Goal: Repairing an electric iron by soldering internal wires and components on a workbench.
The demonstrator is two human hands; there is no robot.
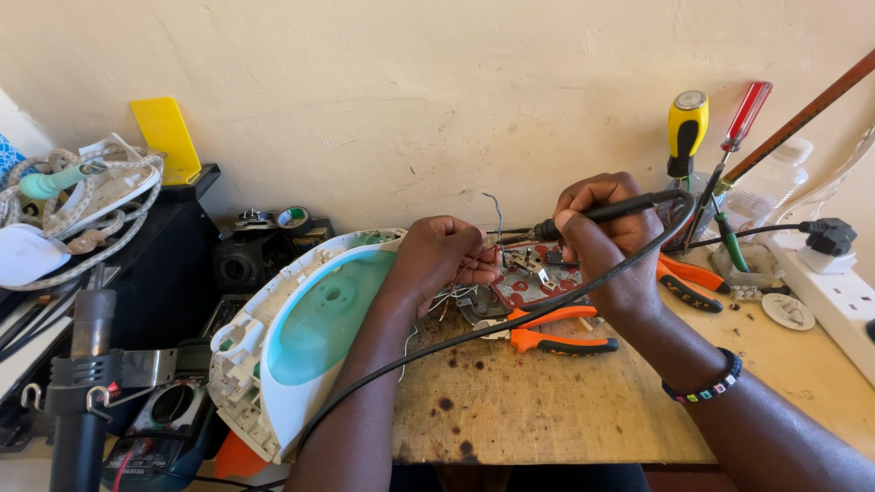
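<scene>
Fingers (597, 211) of my right hand (606, 246) wrapped tight around a black soldering iron (620, 210), tip aimed left at the wires (488, 246). Left hand (442, 255) fingers pinch those thin wires over a reddish circuit board (533, 278), mid bench (547, 401). White-teal appliance shell (301, 333) lies left, orange pliers (556, 333) near the board. Far right, a clear jar (702, 196) holds screwdrivers (688, 132).
</scene>
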